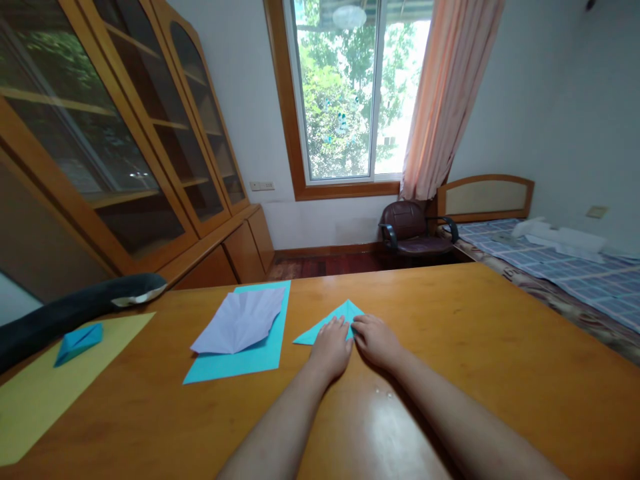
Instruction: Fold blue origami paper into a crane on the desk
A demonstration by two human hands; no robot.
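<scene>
A turquoise sheet of origami paper (325,325), folded into a triangle with its peak pointing away from me, lies on the wooden table. My left hand (332,347) rests on its middle, fingers laid flat over the surface. Close beside it, my right hand (376,339) has its fingers curled over the right part of the paper, gripping it near the edge. That right corner is hidden beneath the hand. The two hands almost touch at the thumbs.
Left of my hands, a creased lavender paper (240,321) lies on a turquoise sheet (235,369). Farther left, a small blue folded paper (80,341) sits on a yellow sheet (45,407), near a dark curved armrest (75,308). A brown chair (413,228) stands beyond the table (500,347).
</scene>
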